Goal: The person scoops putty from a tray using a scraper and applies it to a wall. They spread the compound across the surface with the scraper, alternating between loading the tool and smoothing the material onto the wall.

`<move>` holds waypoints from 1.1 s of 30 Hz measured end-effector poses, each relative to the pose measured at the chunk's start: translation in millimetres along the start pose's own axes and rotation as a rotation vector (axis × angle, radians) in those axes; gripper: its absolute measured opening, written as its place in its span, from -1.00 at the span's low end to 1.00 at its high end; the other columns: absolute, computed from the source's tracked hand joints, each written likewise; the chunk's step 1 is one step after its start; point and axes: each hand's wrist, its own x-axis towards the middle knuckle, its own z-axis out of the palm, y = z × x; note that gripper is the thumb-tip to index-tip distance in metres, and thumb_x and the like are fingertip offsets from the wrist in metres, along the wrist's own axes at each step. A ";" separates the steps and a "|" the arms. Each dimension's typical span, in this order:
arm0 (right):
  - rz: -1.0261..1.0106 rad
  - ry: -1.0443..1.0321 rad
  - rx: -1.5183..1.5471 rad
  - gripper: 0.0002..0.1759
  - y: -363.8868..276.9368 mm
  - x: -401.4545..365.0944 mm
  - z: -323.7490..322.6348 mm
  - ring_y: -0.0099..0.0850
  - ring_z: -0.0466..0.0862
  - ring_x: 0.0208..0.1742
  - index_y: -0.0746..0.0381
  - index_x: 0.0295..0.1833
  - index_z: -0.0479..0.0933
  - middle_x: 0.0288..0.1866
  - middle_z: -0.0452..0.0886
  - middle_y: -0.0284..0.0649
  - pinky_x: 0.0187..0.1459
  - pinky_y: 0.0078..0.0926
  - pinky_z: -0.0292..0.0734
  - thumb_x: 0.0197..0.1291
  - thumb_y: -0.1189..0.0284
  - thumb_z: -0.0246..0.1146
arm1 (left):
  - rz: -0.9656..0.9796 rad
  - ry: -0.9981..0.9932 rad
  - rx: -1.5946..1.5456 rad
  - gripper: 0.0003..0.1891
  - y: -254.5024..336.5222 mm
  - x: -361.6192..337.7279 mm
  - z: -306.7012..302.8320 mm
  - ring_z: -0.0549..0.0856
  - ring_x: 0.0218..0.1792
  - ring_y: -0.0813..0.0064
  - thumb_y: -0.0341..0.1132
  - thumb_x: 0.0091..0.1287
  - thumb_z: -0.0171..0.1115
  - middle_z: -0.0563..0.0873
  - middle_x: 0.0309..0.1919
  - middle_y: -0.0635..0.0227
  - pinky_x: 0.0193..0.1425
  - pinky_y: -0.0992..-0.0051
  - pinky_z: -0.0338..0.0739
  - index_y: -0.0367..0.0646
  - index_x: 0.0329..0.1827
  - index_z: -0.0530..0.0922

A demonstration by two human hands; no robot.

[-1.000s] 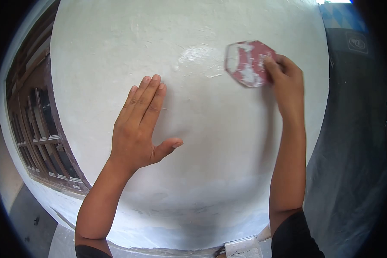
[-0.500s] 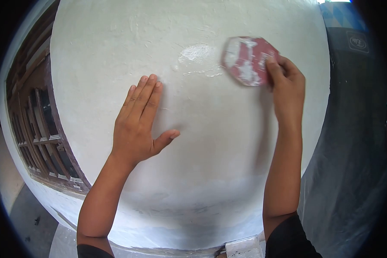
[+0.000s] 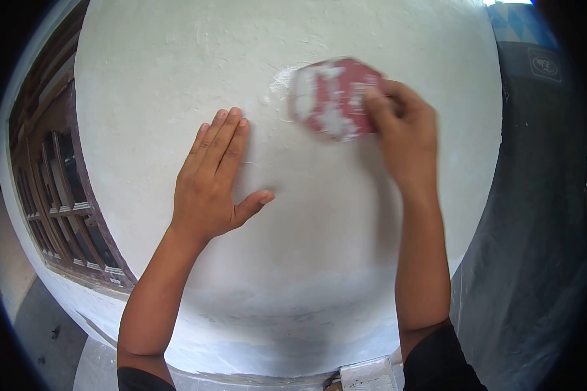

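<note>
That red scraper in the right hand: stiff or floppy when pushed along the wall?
Probably fairly stiff: the red scraper shows straight edges against the wall under the right hand. Likely light, since fingers alone hold it. Its white smears may make it slippery.

two hands (image 3: 205, 189) (image 3: 404, 133), one red scraper (image 3: 332, 98), one wall (image 3: 346, 247), one wooden window (image 3: 59, 189)

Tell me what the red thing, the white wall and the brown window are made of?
The red scraper in the right hand looks like thin, smooth plastic: it is flat with cut corners and smeared with white paste. The wall looks like matte plaster or putty, with small rough ridges. The window frame looks like dark, dull wood, with brown bars and slats.
</note>
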 end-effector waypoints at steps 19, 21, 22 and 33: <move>-0.037 0.047 -0.231 -0.69 27.9 -2.1 -6.2 -0.53 0.68 -0.37 0.39 -0.01 0.70 -0.37 0.75 -0.17 -0.25 -0.50 0.58 0.37 0.33 0.36 | 0.026 -0.004 0.002 -0.02 5.9 -4.5 -14.2 0.37 0.58 0.03 0.41 0.38 0.16 0.44 0.53 -0.03 0.61 0.04 0.26 -0.35 0.52 0.39; 0.021 0.137 -0.195 -0.69 26.0 -6.9 -39.5 -0.55 0.68 -0.36 0.42 -0.03 0.70 -0.35 0.76 -0.19 -0.26 -0.52 0.58 0.37 0.34 0.37 | 0.023 -0.024 0.022 -0.02 0.1 -9.6 -19.0 0.37 0.58 0.03 0.41 0.38 0.15 0.44 0.53 -0.03 0.61 0.04 0.26 -0.35 0.52 0.39; 0.019 0.135 -0.195 -0.69 17.4 -8.8 -41.1 -0.55 0.68 -0.36 0.42 -0.03 0.70 -0.35 0.76 -0.19 -0.26 -0.52 0.58 0.37 0.34 0.37 | 0.022 -0.021 0.033 -0.02 -2.3 -11.0 -20.2 0.37 0.58 0.03 0.41 0.38 0.15 0.44 0.52 -0.03 0.61 0.03 0.27 -0.35 0.52 0.39; 0.022 0.061 -0.176 -0.74 23.1 -10.1 -20.6 -0.56 0.67 -0.35 0.40 0.00 0.68 -0.29 0.78 -0.19 -0.18 -0.54 0.60 0.39 0.40 0.34 | 0.048 0.013 -0.021 -0.01 9.0 -3.3 -24.9 0.39 0.57 0.03 0.43 0.38 0.13 0.46 0.51 -0.03 0.60 0.02 0.27 -0.35 0.52 0.40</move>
